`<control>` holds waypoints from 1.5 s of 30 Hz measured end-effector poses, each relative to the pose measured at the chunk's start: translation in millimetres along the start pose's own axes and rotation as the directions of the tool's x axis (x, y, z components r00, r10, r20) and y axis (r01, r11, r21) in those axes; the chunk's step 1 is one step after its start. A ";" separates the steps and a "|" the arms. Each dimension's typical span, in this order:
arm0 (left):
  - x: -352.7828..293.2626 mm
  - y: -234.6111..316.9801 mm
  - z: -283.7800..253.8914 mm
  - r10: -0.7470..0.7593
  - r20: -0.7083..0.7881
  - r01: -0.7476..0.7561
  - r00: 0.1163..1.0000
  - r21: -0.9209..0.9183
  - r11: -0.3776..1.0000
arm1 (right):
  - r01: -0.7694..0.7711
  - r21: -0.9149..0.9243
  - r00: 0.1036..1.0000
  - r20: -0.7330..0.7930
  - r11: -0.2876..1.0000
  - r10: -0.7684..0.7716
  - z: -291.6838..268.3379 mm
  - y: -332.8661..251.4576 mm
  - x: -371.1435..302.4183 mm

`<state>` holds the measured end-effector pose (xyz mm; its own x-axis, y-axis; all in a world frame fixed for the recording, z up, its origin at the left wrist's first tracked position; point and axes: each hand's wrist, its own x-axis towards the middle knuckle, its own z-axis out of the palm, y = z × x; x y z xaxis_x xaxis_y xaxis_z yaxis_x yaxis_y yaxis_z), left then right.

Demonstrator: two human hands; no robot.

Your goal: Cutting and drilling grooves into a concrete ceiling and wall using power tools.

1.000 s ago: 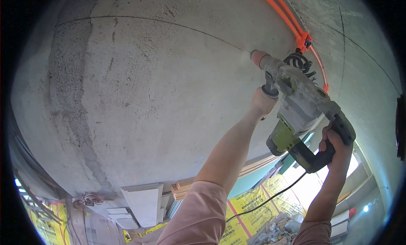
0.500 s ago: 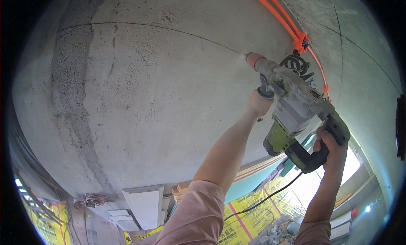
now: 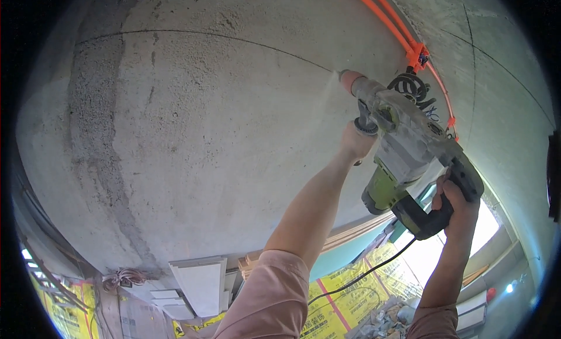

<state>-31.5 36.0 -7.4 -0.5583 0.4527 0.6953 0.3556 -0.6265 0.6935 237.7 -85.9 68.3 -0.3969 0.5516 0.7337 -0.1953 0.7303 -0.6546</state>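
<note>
A grey and green rotary hammer drill (image 3: 406, 137) is held up against the concrete wall (image 3: 234, 123). Its pinkish chuck (image 3: 350, 82) is close to the wall at the right end of a dark drawn line, and pale dust hangs just below the tip. The bit itself is mostly hidden. My left hand (image 3: 356, 143) is closed around the side handle, with the arm stretched up. My right hand (image 3: 459, 201) wraps the rear handle, fingers at the trigger side. A black power cord (image 3: 371, 270) runs down from the handle.
Orange conduits (image 3: 385, 17) meet an orange junction box (image 3: 416, 56) with coiled black wires (image 3: 409, 87) beside the drill. Below stand white panels (image 3: 201, 283), wooden boards (image 3: 350, 234), and rubble (image 3: 388, 318) on yellow floor sheeting (image 3: 327, 321).
The chuck has come slightly closer to the wall, and more dust shows below the tip. Both hands keep their hold, and the view has shifted slightly.
</note>
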 end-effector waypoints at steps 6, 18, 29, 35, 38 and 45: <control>0.5 -0.9 3.2 -0.068 0.033 0.068 0.997 0.016 0.998 | 0.006 0.004 1.000 0.013 1.000 -0.007 -4.3 4.6 5.6; -4.9 6.5 -3.0 -0.023 -0.047 0.025 0.999 0.040 0.999 | -0.020 0.018 1.000 0.019 1.000 0.020 -5.1 9.0 2.3; -4.6 6.6 3.7 -0.094 -0.017 0.093 0.995 -0.045 0.995 | -0.031 -0.034 0.995 0.095 0.999 0.034 -16.7 1.7 8.5; 4.3 -8.0 -5.5 -0.157 -0.010 0.157 0.988 0.147 0.977 | -0.096 0.090 0.984 0.156 0.991 0.081 -26.2 -4.0 20.1; 0.5 -32.1 -21.3 -0.107 -0.141 0.131 0.984 0.175 0.976 | -0.066 0.108 0.975 0.220 0.992 0.040 -15.8 -3.9 15.5; -19.9 11.8 -8.4 -0.260 -0.167 0.292 0.951 0.215 0.932 | -0.049 0.103 0.971 0.239 0.993 0.023 -39.7 -22.7 2.0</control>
<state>-22.6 14.2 -14.6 -0.7487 0.4871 0.4497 0.3294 -0.3154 0.8899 276.9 -85.4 91.8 -0.6041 0.4560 0.6536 -0.2669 0.6571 -0.7050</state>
